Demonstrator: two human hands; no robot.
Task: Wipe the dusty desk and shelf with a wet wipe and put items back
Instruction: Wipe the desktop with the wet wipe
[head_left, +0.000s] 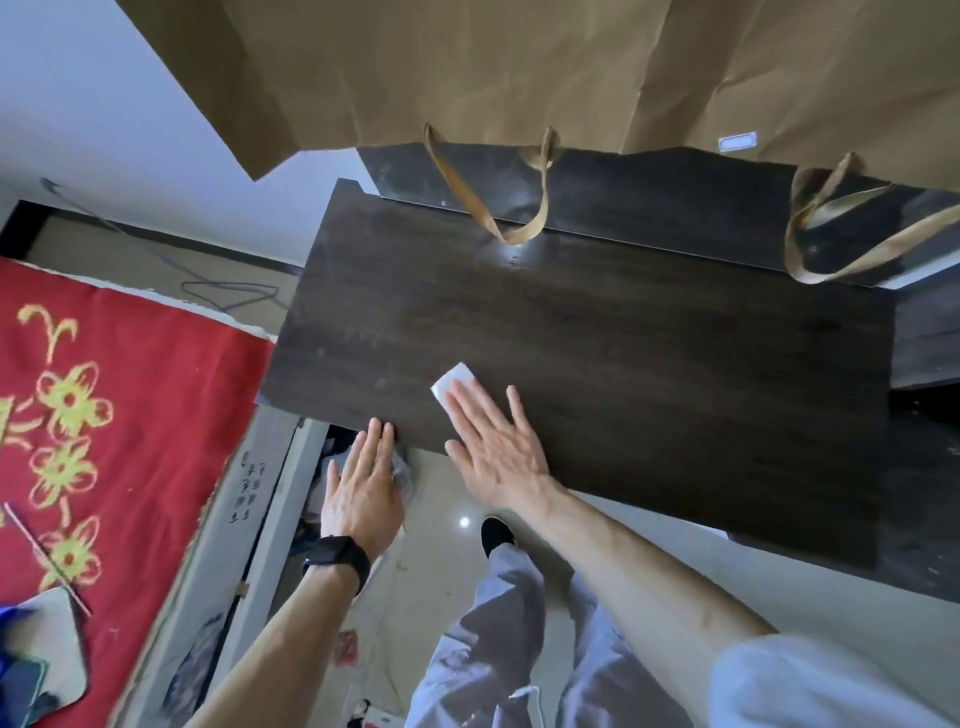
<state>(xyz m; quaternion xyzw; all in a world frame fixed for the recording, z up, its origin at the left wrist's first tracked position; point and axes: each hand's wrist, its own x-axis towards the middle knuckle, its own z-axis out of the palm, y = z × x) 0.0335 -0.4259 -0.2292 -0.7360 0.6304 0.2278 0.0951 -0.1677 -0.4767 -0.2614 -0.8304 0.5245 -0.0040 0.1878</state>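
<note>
A dark wooden desk top fills the middle of the head view, with pale dust smears near its left and back. A folded white wet wipe lies near its front edge. My right hand lies flat with straight fingers, its fingertips pressing the wipe onto the wood. My left hand, a black watch on its wrist, has straight fingers whose tips rest on the desk's front edge. A raised dark shelf runs along the back of the desk.
Large brown paper bags sit on the shelf, their handles hanging down over the desk. A red flowered blanket lies at the left. Below are a tiled floor, my legs and a black shoe. Thin cables trail on the floor.
</note>
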